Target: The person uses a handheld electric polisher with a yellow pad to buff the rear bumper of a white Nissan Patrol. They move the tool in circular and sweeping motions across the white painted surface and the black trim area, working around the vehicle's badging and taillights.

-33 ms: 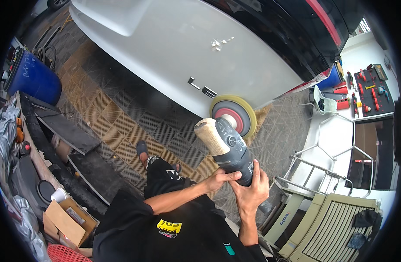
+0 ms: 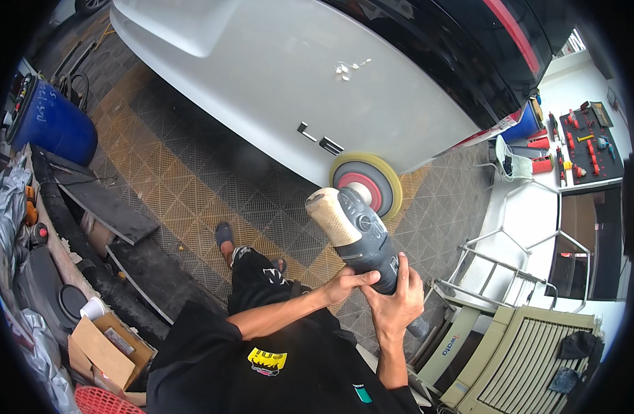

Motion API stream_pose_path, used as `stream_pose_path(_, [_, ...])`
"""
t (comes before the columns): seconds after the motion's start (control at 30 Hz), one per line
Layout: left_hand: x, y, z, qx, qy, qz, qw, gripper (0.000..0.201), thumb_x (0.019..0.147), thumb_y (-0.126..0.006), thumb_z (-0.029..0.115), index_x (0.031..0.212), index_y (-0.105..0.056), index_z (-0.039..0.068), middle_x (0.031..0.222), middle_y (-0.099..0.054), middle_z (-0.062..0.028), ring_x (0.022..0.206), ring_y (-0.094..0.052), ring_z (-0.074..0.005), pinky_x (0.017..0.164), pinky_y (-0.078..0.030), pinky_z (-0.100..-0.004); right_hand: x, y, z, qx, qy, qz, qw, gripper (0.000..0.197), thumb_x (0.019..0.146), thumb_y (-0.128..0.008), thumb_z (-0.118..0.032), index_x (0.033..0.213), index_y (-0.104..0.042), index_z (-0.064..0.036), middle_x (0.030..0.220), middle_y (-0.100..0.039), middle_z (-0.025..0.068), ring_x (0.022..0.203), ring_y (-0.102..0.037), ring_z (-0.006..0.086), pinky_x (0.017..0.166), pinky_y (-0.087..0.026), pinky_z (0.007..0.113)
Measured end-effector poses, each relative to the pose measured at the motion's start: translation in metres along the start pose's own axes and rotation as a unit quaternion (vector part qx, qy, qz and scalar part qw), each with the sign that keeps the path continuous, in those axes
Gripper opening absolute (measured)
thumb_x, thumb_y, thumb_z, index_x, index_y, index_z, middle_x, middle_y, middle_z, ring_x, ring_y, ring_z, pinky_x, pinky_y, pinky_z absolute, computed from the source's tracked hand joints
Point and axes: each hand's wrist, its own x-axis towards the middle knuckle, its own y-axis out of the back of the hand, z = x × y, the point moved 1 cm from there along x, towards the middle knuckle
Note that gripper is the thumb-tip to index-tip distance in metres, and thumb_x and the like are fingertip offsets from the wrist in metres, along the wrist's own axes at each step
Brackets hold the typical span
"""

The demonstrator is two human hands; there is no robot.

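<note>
A grey and cream power polisher [image 2: 362, 228] is held in both my hands, its round pad [image 2: 367, 181] with a yellow rim at the lower edge of a silver car panel [image 2: 262, 76]. Whether the pad presses on the paint, I cannot tell. My left hand [image 2: 348, 284] grips the side of the body with its thumb across it. Around the rear of the body, my right hand [image 2: 398, 297] is closed, index finger laid along it. Beside the pad, the panel carries small dark emblem pieces [image 2: 322, 141]; white marks [image 2: 348, 69] show higher up.
To the left are a blue drum [image 2: 58, 124], dark loose panels [image 2: 100, 200] and a cardboard box [image 2: 113, 348]. A metal frame [image 2: 510, 269] and a beige slatted cabinet [image 2: 520, 359] stand at right. Tools hang on a dark board [image 2: 593, 141]. Patterned tiles [image 2: 206, 186] cover the floor.
The polisher and its pad have shifted very slightly left and down, with both hands still around the tool. Nothing else has visibly moved.
</note>
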Motion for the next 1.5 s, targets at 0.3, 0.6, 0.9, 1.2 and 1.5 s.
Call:
stream_pose_path(0.3, [-0.004,-0.003,0.015,0.03,0.007,-0.044,0.999,0.061,0.104,-0.071,0.031,0.152,-0.05,0.0,0.144,-0.061,-0.0116,0.136,-0.057,-0.0229,0.117,-0.044,-0.0415,-0.008,0.005,-0.013,0.002,-0.025,0.023,0.999,0.094,0.06,-0.098,-0.042,0.144,-0.066,-0.0129,0.111,-0.069,0.0159,0.098,-0.07,0.0353,0.085,-0.058,0.049])
stream_pose_path(0.6, [-0.017,0.0,0.01,0.005,0.032,-0.014,0.999,0.061,0.104,-0.072,0.032,0.151,-0.052,0.0,0.145,-0.06,-0.0111,0.137,-0.056,-0.023,0.118,-0.043,-0.041,-0.019,0.005,-0.02,-0.002,-0.045,-0.005,0.999,0.092,0.061,-0.097,-0.042,0.143,-0.066,-0.0126,0.11,-0.07,0.0174,0.096,-0.071,0.0368,0.083,-0.058,0.049])
stream_pose_path(0.9, [-0.033,0.005,0.025,0.025,0.038,0.087,0.995,0.054,0.104,-0.072,0.031,0.146,-0.057,0.001,0.141,-0.062,-0.0087,0.134,-0.056,-0.0197,0.117,-0.042,-0.0375,-0.022,-0.019,-0.028,0.082,-0.083,-0.059,0.991,0.085,0.063,-0.095,-0.038,0.139,-0.069,-0.0103,0.105,-0.073,0.0155,0.091,-0.074,0.0358,0.08,-0.06,0.047])
stream_pose_path(1.2, [-0.032,0.036,0.04,0.216,-0.039,0.159,0.963,0.067,0.095,-0.082,0.042,0.139,-0.059,-0.004,0.134,-0.067,-0.016,0.122,-0.065,-0.0218,0.105,-0.052,-0.0392,-0.013,-0.076,-0.031,0.326,-0.104,-0.098,0.935,0.077,0.068,-0.091,-0.025,0.137,-0.068,-0.0002,0.12,-0.076,0.0214,0.109,-0.077,0.0342,0.095,-0.06,0.043])
stream_pose_path(1.5, [-0.031,0.035,0.055,0.259,-0.087,0.239,0.932,0.061,0.096,-0.082,0.034,0.141,-0.06,-0.002,0.135,-0.067,-0.0136,0.125,-0.063,-0.0217,0.109,-0.049,-0.0392,-0.005,-0.112,-0.028,0.383,-0.085,-0.103,0.914,0.077,0.066,-0.09,-0.022,0.136,-0.068,0.0014,0.119,-0.077,0.0214,0.109,-0.077,0.0337,0.095,-0.059,0.042])
